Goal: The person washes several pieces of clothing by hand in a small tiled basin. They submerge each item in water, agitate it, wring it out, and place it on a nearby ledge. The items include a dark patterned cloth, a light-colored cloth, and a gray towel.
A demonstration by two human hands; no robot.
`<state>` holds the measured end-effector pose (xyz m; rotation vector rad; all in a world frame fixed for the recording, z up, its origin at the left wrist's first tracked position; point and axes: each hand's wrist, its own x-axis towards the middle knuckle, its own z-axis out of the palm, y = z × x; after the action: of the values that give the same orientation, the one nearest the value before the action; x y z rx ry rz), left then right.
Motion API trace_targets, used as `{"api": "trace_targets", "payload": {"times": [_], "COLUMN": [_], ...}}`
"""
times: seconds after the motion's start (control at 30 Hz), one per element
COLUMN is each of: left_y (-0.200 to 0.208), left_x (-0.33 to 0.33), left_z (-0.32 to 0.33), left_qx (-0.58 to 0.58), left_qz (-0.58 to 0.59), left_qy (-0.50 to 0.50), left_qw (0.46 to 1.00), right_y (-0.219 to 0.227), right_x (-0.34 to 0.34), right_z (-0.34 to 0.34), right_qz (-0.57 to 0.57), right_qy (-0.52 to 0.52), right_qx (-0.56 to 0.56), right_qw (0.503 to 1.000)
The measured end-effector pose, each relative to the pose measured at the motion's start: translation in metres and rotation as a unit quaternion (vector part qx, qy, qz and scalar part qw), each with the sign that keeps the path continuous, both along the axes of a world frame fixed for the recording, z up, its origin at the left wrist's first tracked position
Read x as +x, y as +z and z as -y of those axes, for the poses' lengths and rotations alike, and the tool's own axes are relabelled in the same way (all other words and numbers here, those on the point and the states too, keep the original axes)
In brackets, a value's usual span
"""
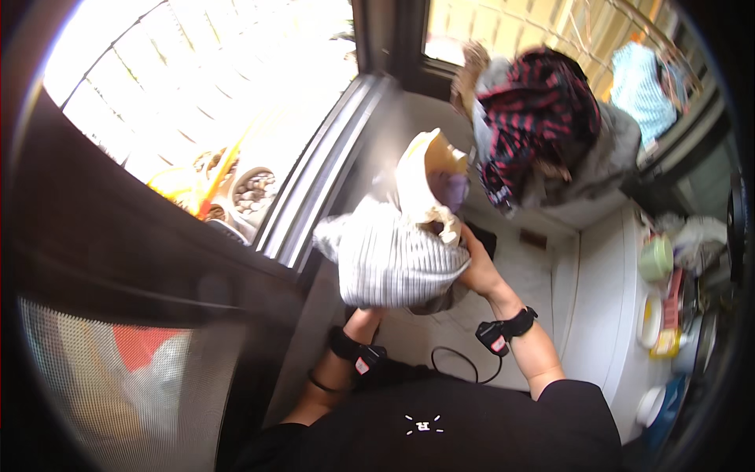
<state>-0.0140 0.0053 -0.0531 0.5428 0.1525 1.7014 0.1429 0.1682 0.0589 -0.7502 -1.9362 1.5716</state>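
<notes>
Holding a bundle of laundry in front of the chest, above the pale floor point(535, 271): a grey-white striped garment point(393, 263) below and a cream cloth point(429, 177) on top. Right hand point(474, 263) pressing against the right side of the bundle, wrist bent, forearm rising from lower right, fingers grasping the fabric. Left hand hiding under the striped garment, left forearm point(346, 346) reaching straight up; finger state impossible to tell. Hanging just behind, near the window, a red-black plaid garment point(539, 118).
</notes>
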Motion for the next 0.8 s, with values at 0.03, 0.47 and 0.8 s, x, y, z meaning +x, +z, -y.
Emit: {"api": "trace_targets", "payload": {"times": [0.03,0.47,0.8], "left_y": [-0.014,0.043,0.014], "left_x": [0.016,0.140,0.138], "left_z": [0.015,-0.099,-0.196], "left_qx": [-0.052,-0.406,-0.313], "left_qz": [-0.081,-0.392,-0.462], "left_qy": [0.028,-0.271,0.036], "left_qw": [0.995,0.780,0.829], "right_y": [-0.013,-0.075,-0.113], "right_x": [0.021,0.185,0.209], "right_z": [0.010,0.046,-0.032], "right_qz": [0.087,-0.092,-0.104], "right_qy": [-0.037,-0.317,-0.194], "right_qx": [-0.002,-0.443,-0.400], "right_qw": [0.995,0.834,0.890]}}
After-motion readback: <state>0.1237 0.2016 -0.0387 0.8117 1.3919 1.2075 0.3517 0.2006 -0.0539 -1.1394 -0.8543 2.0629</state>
